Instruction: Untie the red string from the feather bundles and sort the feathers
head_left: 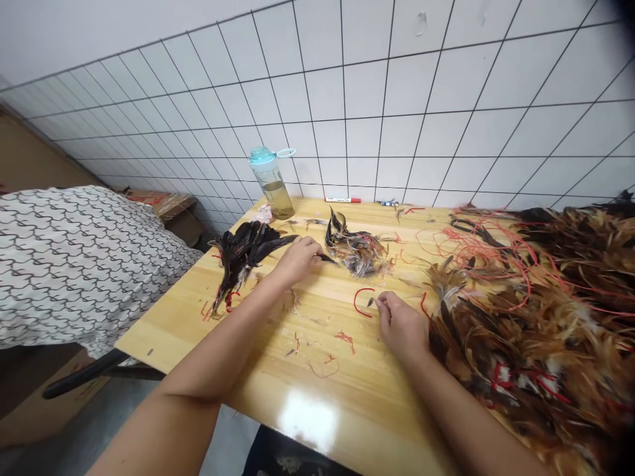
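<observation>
My curled left hand (308, 254), nearer the brown-black feather clump (358, 251), holds a black feather (329, 260) pointing right; my right hand (401, 324) pinches dark fluff (371, 302).

And there's an open lane along the near middle of the table (367, 396), only flat thread scraps (344, 340) nearby; brown feathers (520, 311) wall off the right; black feathers (248, 251) and the bottle (278, 197) crowd far left!
</observation>
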A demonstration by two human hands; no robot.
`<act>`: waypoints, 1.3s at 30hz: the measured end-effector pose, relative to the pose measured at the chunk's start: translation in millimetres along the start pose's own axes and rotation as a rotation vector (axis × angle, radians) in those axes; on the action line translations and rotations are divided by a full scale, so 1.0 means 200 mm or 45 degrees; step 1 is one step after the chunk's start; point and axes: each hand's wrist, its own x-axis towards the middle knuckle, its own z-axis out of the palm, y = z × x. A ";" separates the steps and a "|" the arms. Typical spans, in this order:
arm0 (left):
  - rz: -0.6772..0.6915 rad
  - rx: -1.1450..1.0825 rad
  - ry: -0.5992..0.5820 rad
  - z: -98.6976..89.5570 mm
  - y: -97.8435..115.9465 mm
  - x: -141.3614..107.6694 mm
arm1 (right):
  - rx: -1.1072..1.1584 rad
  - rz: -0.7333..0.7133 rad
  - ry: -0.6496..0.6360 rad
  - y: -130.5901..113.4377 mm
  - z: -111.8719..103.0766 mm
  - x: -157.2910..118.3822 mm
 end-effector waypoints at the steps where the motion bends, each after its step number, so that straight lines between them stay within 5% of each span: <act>1: 0.061 0.008 0.037 -0.04 0.02 -0.01 | 0.038 -0.008 0.031 0.00 0.00 0.00; 7: 0.500 0.093 0.330 -0.16 0.24 -0.07 | 0.312 -0.106 0.150 -0.02 0.01 -0.01; 12: 0.733 0.111 0.437 -0.11 0.36 -0.10 | 0.773 -0.171 0.064 -0.01 0.03 -0.01; 19: 0.861 -0.039 0.574 0.00 0.39 -0.07 | 1.249 -0.154 -0.136 0.01 0.05 0.03; 22: 0.731 -0.207 0.567 0.01 0.41 -0.05 | 1.283 -0.056 -0.117 0.03 0.05 0.05; 25: 0.370 -0.478 0.527 0.02 0.43 -0.03 | 1.292 0.065 0.016 0.05 0.06 0.06; 31: -0.057 -1.212 -0.176 0.10 0.53 -0.06 | 1.121 0.095 0.180 0.06 0.09 0.06; 39: -0.102 -1.248 -0.151 0.17 0.60 -0.07 | 0.879 -0.049 0.170 0.04 0.08 0.05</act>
